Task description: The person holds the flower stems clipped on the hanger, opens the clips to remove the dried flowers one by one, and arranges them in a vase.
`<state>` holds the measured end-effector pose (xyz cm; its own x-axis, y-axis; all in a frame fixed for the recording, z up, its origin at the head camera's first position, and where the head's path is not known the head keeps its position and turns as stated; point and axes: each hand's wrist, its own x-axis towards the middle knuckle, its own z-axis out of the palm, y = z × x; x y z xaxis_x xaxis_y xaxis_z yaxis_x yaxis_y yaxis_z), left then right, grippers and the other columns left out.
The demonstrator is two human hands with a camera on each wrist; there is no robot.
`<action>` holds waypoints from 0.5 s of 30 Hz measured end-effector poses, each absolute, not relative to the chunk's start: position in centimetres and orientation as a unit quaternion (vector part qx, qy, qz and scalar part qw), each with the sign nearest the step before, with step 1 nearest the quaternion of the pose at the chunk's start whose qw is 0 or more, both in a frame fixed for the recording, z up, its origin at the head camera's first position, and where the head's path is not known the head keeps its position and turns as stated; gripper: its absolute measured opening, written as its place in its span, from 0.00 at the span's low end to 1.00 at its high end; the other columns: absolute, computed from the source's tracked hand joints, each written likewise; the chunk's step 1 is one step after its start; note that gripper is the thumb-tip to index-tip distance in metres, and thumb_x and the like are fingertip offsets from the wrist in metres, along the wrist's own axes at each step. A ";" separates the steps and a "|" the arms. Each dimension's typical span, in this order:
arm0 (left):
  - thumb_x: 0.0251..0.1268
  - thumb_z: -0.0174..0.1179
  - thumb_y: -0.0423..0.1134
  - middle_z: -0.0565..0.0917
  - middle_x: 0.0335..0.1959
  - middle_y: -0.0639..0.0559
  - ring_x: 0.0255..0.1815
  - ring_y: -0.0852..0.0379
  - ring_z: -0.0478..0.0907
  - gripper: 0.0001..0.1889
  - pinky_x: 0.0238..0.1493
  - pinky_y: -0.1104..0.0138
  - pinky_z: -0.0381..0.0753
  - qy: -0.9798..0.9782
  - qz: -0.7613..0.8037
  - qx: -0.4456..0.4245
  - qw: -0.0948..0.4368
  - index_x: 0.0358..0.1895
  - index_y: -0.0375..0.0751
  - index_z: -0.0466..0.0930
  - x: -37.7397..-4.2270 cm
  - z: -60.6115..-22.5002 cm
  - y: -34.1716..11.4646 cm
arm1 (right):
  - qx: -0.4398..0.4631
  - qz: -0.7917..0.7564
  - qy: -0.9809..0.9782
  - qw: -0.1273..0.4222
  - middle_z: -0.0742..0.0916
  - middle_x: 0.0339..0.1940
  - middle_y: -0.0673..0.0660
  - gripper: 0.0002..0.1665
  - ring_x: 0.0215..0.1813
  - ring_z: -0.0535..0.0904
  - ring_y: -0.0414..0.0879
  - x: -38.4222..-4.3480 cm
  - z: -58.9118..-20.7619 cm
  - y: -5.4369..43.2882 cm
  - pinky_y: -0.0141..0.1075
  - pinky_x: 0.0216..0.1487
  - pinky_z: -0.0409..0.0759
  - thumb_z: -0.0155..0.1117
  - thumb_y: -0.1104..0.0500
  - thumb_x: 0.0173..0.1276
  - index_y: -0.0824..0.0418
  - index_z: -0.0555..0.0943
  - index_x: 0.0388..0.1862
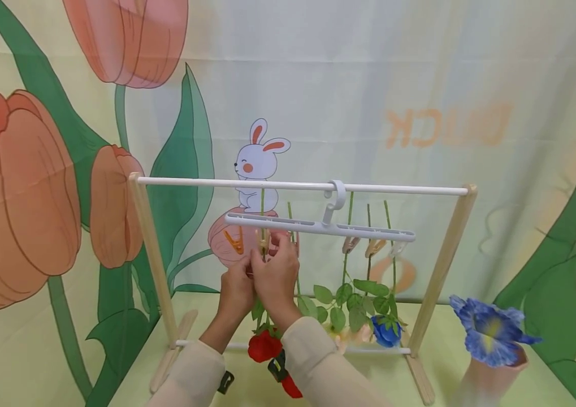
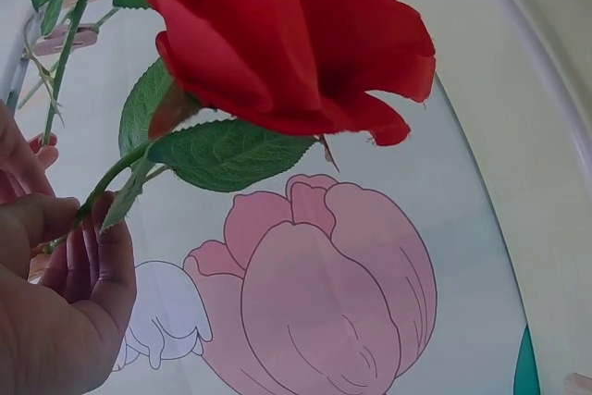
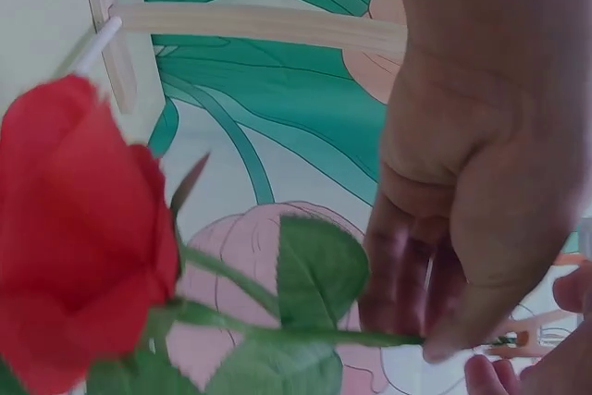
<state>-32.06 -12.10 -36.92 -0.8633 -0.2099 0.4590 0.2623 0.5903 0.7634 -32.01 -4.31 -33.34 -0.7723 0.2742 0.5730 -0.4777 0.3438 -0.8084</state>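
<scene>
Left hand: thumb and fingers clamped on the green stem just below the cream clip. Right hand: slightly higher, fingers curled close about the clip; cannot tell whether they squeeze it, contact hidden. Stem runs up past the hanger; its red rose hangs bloom-down below both hands, leaves just above it. Handling, my judgement: keep the left pinch near the clip so the bloom's weight cannot drag the stem down; seat the stem centrally, leaves clear of the clip's bite; ease the clip rather than snap it; test with a light tug before either hand lets go. Main risk: the hanger tipping on its hook. Orange clip beside, no stem seen in it. Further right, more stems hang in clips, one bearing a blue rose. White rod on wooden posts carries everything above the tabletop.
</scene>
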 end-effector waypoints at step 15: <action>0.68 0.64 0.32 0.90 0.42 0.42 0.40 0.47 0.88 0.13 0.44 0.55 0.90 -0.853 -0.461 -0.016 0.242 0.54 0.39 0.84 -31.5 -36.8 -12.3 | 0.030 0.610 -0.697 0.375 0.86 0.47 0.59 0.18 0.44 0.85 0.52 -32.6 -33.6 -5.8 0.45 0.46 0.86 0.71 0.59 0.66 0.62 0.81 0.53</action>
<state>-31.52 -12.34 -36.82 -0.8824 -0.1960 0.4278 0.2505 0.5740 0.7796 -32.59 -5.85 -33.64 -0.7164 0.4171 0.5593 -0.4994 0.2534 -0.8285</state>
